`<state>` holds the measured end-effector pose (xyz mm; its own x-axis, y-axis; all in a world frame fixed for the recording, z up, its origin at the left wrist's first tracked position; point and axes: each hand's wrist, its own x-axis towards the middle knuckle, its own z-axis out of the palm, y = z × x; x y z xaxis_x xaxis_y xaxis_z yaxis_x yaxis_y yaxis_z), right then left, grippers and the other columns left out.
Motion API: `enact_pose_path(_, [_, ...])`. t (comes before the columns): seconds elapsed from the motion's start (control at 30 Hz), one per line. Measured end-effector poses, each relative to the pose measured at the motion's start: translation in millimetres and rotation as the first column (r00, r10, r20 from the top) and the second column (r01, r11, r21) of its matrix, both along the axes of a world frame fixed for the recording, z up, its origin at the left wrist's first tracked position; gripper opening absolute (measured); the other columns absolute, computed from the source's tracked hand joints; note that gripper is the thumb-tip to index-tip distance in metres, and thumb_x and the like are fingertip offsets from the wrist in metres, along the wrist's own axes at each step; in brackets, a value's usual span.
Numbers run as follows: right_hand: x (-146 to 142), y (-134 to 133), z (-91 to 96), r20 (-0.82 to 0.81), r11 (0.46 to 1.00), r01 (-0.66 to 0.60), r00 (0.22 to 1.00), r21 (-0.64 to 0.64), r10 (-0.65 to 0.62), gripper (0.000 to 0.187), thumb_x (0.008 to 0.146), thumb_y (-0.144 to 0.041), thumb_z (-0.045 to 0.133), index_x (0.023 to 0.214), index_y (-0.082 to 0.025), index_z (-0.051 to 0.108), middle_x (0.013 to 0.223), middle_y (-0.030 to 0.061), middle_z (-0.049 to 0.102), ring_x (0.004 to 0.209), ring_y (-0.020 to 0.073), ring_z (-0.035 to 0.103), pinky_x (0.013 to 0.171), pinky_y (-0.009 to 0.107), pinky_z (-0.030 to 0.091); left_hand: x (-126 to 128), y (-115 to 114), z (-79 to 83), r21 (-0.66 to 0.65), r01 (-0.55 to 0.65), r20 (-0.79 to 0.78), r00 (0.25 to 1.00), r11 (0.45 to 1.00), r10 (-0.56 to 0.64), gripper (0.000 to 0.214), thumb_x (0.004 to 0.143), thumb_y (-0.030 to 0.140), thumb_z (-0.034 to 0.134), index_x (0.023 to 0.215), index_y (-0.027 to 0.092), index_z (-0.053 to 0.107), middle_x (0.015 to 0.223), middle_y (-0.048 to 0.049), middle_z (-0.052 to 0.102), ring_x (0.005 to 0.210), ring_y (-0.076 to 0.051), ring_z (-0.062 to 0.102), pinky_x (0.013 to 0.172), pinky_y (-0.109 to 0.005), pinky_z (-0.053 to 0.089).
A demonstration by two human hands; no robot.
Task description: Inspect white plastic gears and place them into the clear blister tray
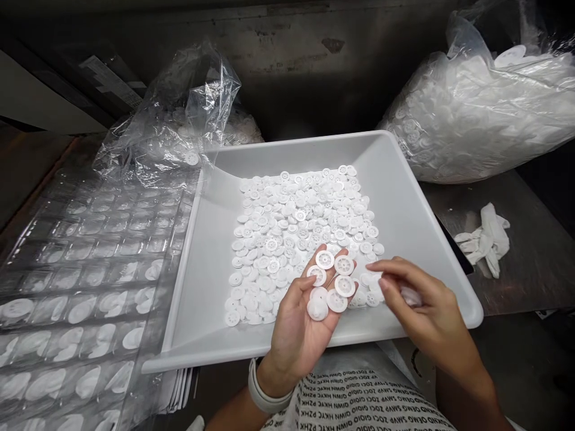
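Observation:
My left hand [300, 323] lies palm up over the near part of a white tray [404, 197], its fingers spread, with several small white plastic gear wheels [332, 281] resting on them. My right hand [422, 311] hovers just to the right, fingers curled in a pinch near those wheels; what it holds, if anything, is blurred. A heap of the same white wheels [296, 233] covers the middle of the tray.
A clear blister sheet [76, 287] with rows of pockets, some holding wheels, lies to the left. A crumpled clear bag [179, 120] sits behind it. A full bag of white parts [485, 114] stands at the right, and crumpled white gloves [485, 239] lie on the dark table.

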<state>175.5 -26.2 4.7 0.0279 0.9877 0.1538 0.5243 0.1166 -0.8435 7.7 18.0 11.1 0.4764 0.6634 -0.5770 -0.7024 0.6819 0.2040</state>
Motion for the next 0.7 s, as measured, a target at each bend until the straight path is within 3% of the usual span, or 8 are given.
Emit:
enact_pose_path(0.17, [6, -4, -1.5, -0.149, 0.994, 0.03, 0.988, -0.102, -0.045, 0.024, 0.094, -0.022, 0.043, 0.118, -0.026, 0.045, 0.091, 0.0023, 0.048, 0.084, 0.0108, 0.052, 0.073, 0.017, 0.048, -2, 0, -1.5, -0.008, -0.006, 0.026, 1.0, 1.0, 0.007, 0.062, 0.092, 0.018, 0.041, 0.15, 0.023, 0.02, 0.14, -0.0108, 0.052, 0.128, -0.025, 0.05, 0.109, -0.045, 0.038])
enact_pose_path(0.43, [4, -8, -10.7, -0.19, 0.982, -0.014, 0.982, -0.187, -0.022, 0.027, 0.097, -0.024, 0.041, 0.124, -0.029, 0.041, 0.107, 0.0028, 0.048, 0.103, 0.0099, 0.049, 0.089, 0.018, 0.042, -2, 0, -2.0, -0.012, -0.042, 0.065, 0.997, 0.999, 0.042, 0.057, 0.093, 0.026, 0.041, 0.148, 0.022, 0.025, 0.14, -0.011, 0.052, 0.13, -0.024, 0.049, 0.111, -0.043, 0.035])
enact_pose_path(0.7, [0, -6, -9.2, -0.237, 0.983, -0.042, 0.972, -0.176, -0.001, 0.028, 0.096, -0.026, 0.048, 0.123, -0.027, 0.039, 0.102, 0.0025, 0.053, 0.084, 0.0091, 0.052, 0.075, 0.02, 0.047, -3, -1, -3.1, 0.016, -0.043, 0.086, 0.995, 0.999, 0.042, 0.059, 0.093, 0.023, 0.039, 0.149, 0.024, 0.021, 0.144, -0.0116, 0.047, 0.132, -0.025, 0.046, 0.11, -0.046, 0.035])
